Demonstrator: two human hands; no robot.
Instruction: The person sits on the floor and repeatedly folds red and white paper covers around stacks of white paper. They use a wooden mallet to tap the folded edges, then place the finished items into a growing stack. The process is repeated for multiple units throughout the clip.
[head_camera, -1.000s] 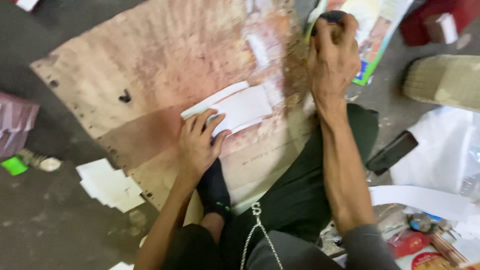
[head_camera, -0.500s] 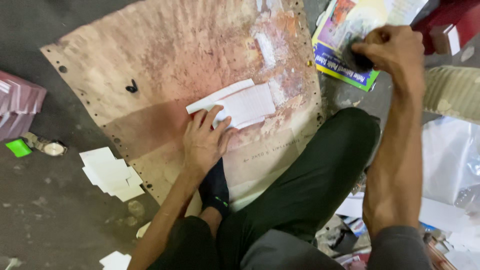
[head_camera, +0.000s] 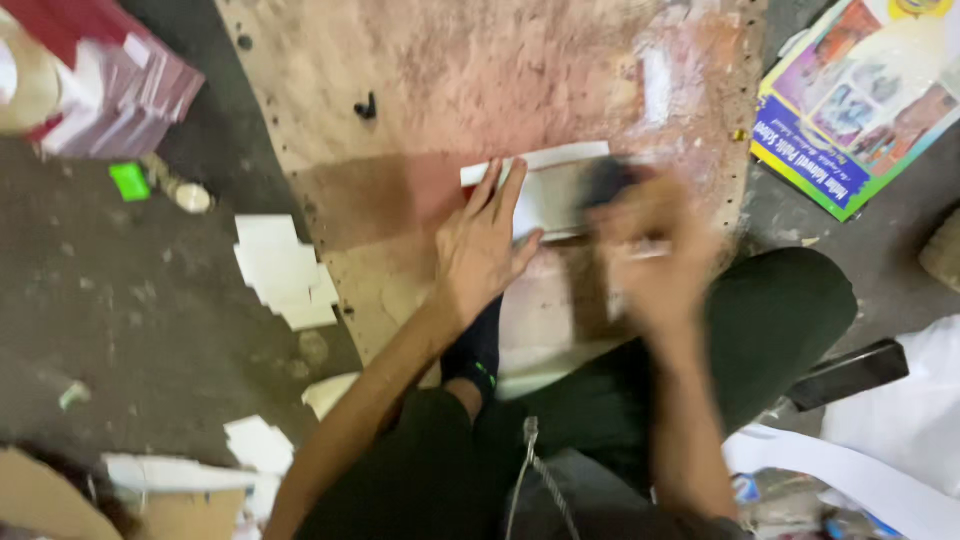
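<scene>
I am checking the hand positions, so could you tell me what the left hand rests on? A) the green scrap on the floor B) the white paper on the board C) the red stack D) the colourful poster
B: the left hand lies flat with its fingers on the white paper on the board.

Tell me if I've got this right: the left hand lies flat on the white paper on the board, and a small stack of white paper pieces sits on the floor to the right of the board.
Not quite. In the head view the left hand does lie flat on the white paper on the board, but the stack of white paper pieces sits on the floor to the left of the board, not the right.
</scene>
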